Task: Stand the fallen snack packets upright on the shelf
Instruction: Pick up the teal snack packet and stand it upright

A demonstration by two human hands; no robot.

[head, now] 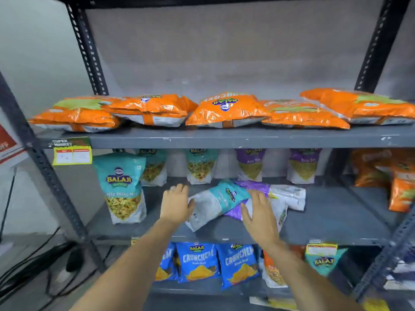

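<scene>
On the middle shelf point(325, 223) a teal-and-white snack packet point(213, 204) lies flat, tilted across a purple-and-white packet point(280, 195) that lies flat under it. My left hand point(176, 204) touches the teal packet's left end with fingers spread. My right hand point(260, 212) rests flat over the spot where both packets overlap, fingers apart. Neither hand has closed around a packet. A teal Balaji packet point(122, 187) stands upright at the shelf's front left.
Teal packets point(201, 164) and purple packets point(250, 163) stand upright along the back of the middle shelf. Orange packets point(226, 111) lie flat on the top shelf. Orange bags point(402, 182) stand at far right. Blue Crunchem packets point(197, 261) fill the lower shelf. Cables point(33, 272) lie on the floor at left.
</scene>
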